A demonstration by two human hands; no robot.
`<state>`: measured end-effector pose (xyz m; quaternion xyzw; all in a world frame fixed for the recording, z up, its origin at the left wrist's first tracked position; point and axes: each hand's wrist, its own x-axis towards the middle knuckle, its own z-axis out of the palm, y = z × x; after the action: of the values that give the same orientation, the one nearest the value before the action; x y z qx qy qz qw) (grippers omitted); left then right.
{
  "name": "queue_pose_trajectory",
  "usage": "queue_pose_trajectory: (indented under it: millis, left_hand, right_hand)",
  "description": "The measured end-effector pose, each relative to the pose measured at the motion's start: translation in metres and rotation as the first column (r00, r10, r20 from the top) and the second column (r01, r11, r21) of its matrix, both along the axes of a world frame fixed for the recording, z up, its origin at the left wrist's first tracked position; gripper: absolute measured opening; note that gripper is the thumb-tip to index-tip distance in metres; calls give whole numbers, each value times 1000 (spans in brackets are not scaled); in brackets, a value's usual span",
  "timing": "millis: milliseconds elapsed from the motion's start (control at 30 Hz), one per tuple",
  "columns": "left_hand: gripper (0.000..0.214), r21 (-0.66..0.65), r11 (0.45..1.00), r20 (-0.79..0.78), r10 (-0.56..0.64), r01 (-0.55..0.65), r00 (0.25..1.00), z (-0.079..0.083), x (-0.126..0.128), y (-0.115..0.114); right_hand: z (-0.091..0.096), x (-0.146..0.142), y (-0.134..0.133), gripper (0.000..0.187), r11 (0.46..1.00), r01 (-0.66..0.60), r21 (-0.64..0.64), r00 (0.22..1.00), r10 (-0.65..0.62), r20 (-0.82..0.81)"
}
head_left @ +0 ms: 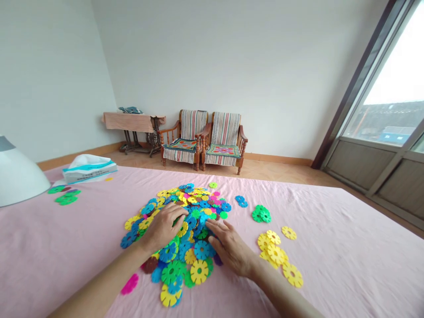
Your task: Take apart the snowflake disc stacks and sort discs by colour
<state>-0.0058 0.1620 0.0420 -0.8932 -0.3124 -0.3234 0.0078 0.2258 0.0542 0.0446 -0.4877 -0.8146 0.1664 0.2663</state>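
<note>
A mixed pile of slotted plastic discs in blue, yellow, green, pink and brown lies in front of me. My left hand rests over the left side of this heap, fingers loosely bent and the thumb a little apart from them. No disc shows in its grasp, though the fingertips partly hide what lies below. On the heap's right side, my right hand has its fingers stretched forward and its thumb spread. Those fingertips touch or hover just above blue discs; I cannot tell which.
Yellow discs, green discs and two blue discs lie apart on the right. More green discs, a tissue pack and a white dome-shaped object are left on the pink cloth. Two chairs stand beyond.
</note>
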Motion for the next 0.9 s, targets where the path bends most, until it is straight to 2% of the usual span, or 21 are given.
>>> queue_pose_trajectory:
  millis: [67, 133, 233, 300, 367, 467, 567, 667, 800, 900]
  left_hand:
    - [17, -2, 1000, -1, -4, 4, 1000, 0, 0, 0]
    - [17, -3, 1000, 3, -6, 6, 1000, 0, 0, 0]
    - [17, -4, 1000, 20, -7, 7, 1000, -1, -1, 2]
    - [17, -4, 1000, 37, -11, 11, 999, -1, -1, 1]
    - [17, -6, 1000, 52, -21, 22, 998, 0, 2, -1]
    - [16, -24, 998, 46, -61, 62, 997, 6, 13, -9]
    - [14, -58, 992, -5, -110, 110, 994, 17, 31, -19]
    - [21, -91, 987, -82, -140, 133, 987, 26, 52, -23]
    - [31, -118, 990, -173, -98, 79, 980, 25, 70, -20]
    - [18, -139, 990, -199, -44, 16, 979, 20, 75, -17]
  right_hand:
    - [-2, 1, 3, 41, 998, 39, 57, 995, -34, -96]
    - [-9, 5, 10, 38, 983, 173, 63, 963, -155, -220]
    - [-24, 13, 22, 42, 906, 423, -16, 830, -394, -395]
    - [-33, 19, 29, 44, 860, 506, -69, 741, -475, -475]
    - [-39, 22, 33, 45, 858, 504, -96, 711, -476, -518]
    - [-43, 24, 36, 42, 869, 484, -100, 713, -459, -530]
    - [-43, 22, 36, 38, 866, 491, -97, 713, -463, -527]
    - [-41, 21, 36, 34, 866, 493, -85, 716, -459, -527]
    - [-40, 20, 36, 27, 866, 496, -68, 722, -455, -521]
    - [-40, 20, 36, 24, 863, 502, -56, 726, -456, -516]
